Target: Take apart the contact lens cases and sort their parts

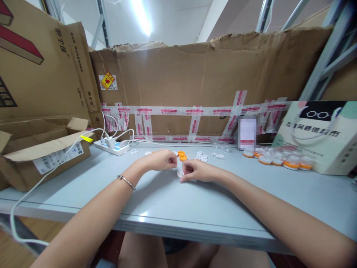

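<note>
My right hand (198,170) pinches the edge of a small clear round plastic piece (180,174), low over the grey table (156,201). Just left of it, my left hand (163,160) hovers with its fingers curled together; whatever they may hold is hidden. Behind the gap between both hands lie several orange rings (182,155). A small heap of white plastic parts (201,156) sits beyond my right hand, with a few more clear pieces (218,156) to its right. Past my left hand, a bit of white and orange (147,153) shows.
Round cases with orange and white bases (291,164) stand at the right, before a paper bag (309,141) and a pixelated upright object (247,134). A power strip (113,147) with white cables and an open carton (52,149) occupy the left. Tall cardboard (178,82) walls the back.
</note>
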